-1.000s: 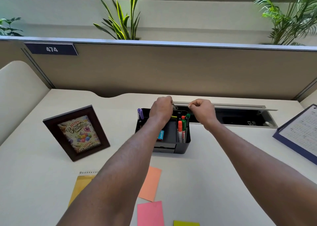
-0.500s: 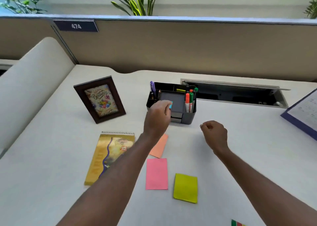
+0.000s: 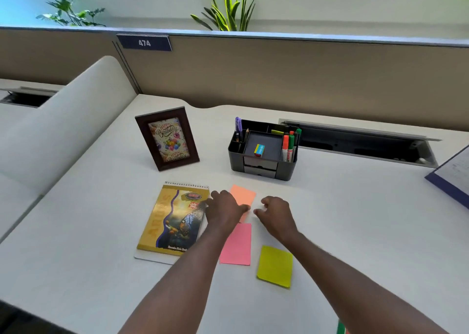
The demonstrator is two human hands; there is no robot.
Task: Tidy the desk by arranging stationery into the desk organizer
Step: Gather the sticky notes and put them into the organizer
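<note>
A black desk organizer (image 3: 261, 167) stands mid-desk holding purple pens (image 3: 238, 128), red and green markers (image 3: 289, 144), a yellow highlighter and a small eraser (image 3: 259, 150) on its centre tray. In front of it lie an orange sticky pad (image 3: 245, 194), a pink one (image 3: 237, 245) and a yellow-green one (image 3: 275, 266). My left hand (image 3: 224, 210) rests flat over the orange pad's near left part, fingers spread. My right hand (image 3: 275, 213) hovers just right of that pad, fingers loosely curled, holding nothing.
A spiral notebook (image 3: 172, 222) with a gold cover lies left of the pads. A framed birthday card (image 3: 167, 138) stands behind it. An open cable tray (image 3: 363, 143) runs behind the organizer. A blue clipboard (image 3: 451, 176) sits at the right edge.
Both hands have pulled back from the organizer toward me and come down at the orange sticky pad. The camera has tilted down and left.
</note>
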